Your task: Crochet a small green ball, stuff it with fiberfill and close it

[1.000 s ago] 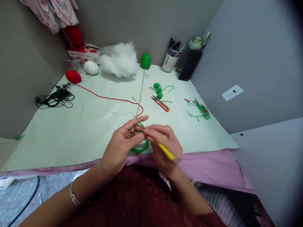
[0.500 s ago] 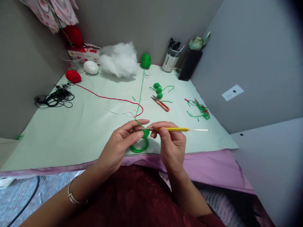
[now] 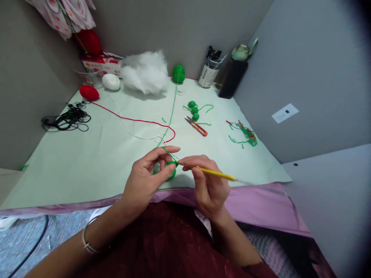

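Note:
My left hand [image 3: 147, 172] pinches a small piece of green crochet work [image 3: 171, 173] between thumb and fingers, and part of it is hidden behind them. Green yarn [image 3: 173, 112] runs over the raised left index finger and back to a green yarn ball [image 3: 178, 73]. In my right hand [image 3: 210, 185] is a crochet hook [image 3: 218, 174] with a yellow handle, closed between thumb and fingers. The hook's tip meets the green work by my left fingertips; its far metal end is blurred and points right and down.
Thread snips [image 3: 197, 127] lie beside several small green crocheted balls [image 3: 194, 110]. Red yarn [image 3: 136, 120] crosses the table to the left. White stuffing [image 3: 146, 73], a cup of pens [image 3: 209, 72] and a dark bottle [image 3: 234, 75] stand at the back. Yarn scraps [image 3: 247, 135] lie right.
The hook has tilted, its right end dropping, and my right hand has shifted slightly down. The green work has turned in my left fingers, so its ring shows less.

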Available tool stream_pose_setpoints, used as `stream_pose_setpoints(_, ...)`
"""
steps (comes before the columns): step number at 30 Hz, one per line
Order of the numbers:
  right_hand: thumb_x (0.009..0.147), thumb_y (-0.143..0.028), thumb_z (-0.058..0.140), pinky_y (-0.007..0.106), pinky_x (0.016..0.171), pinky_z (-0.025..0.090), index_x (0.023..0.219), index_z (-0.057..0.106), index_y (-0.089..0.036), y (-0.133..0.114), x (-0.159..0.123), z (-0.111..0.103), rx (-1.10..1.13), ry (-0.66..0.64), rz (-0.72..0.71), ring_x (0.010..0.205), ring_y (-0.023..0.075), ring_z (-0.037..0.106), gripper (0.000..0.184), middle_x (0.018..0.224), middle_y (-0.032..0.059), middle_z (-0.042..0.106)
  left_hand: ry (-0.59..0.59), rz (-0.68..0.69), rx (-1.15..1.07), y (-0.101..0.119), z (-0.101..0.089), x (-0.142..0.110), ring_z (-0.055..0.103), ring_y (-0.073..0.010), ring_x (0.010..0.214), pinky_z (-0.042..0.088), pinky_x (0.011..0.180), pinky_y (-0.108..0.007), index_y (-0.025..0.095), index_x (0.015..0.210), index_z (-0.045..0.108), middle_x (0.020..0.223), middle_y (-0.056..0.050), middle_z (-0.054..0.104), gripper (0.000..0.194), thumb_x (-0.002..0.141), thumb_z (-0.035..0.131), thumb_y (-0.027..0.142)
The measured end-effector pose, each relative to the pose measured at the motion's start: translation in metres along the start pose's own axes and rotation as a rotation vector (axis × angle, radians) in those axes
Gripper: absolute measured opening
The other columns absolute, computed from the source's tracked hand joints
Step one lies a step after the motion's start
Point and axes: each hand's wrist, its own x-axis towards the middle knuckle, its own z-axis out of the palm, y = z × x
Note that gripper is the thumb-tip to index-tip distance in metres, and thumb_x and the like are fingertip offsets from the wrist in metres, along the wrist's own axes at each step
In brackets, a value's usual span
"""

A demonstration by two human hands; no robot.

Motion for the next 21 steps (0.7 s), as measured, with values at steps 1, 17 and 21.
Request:
stream_pose_setpoints(1,0.104,-0.013,0.053,0.033,0.077,0.061,0.119,0.069,-0.023,0.000,-0.002,0.001,-0.096,-0.012,-0.093,0.088,0.0177,0.072,0.024,0.099,0.0059,0.077,0.017,-0.004,-0.016,0.000,0.001,0.000,0.049,-0.0111,0.075,0.044,0.076,-0.023,0.030,0.114,0.082,0.085,0.003,0.061,0.030,0.087,0.081,0.018)
stream_pose_setpoints(17,0.103,-0.016,0.060,0.029,0.070,0.059,0.108,0.078,-0.027,0.004,0.005,0.010,0.277,0.098,0.221,0.078,0.0139,0.070,0.022,0.094,0.0017,0.076,-0.085,-0.197,-0.357,0.004,0.005,0.003,0.064,-0.0106,0.086,0.049,0.081,-0.018,0.026,0.119,0.081,0.091,0.000,0.070,0.038,0.082,0.088,0.024)
stream_pose_setpoints(21,0.097,-0.010,0.066,0.034,0.079,0.062,0.120,0.076,-0.028,0.004,-0.004,0.009,-0.119,0.042,-0.073,0.097,0.0193,0.073,0.031,0.108,0.0061,0.078,-0.083,-0.252,-0.420,0.003,0.006,0.003,0.061,-0.0085,0.075,0.050,0.074,-0.017,0.024,0.123,0.079,0.085,0.001,0.071,0.046,0.079,0.091,0.025)
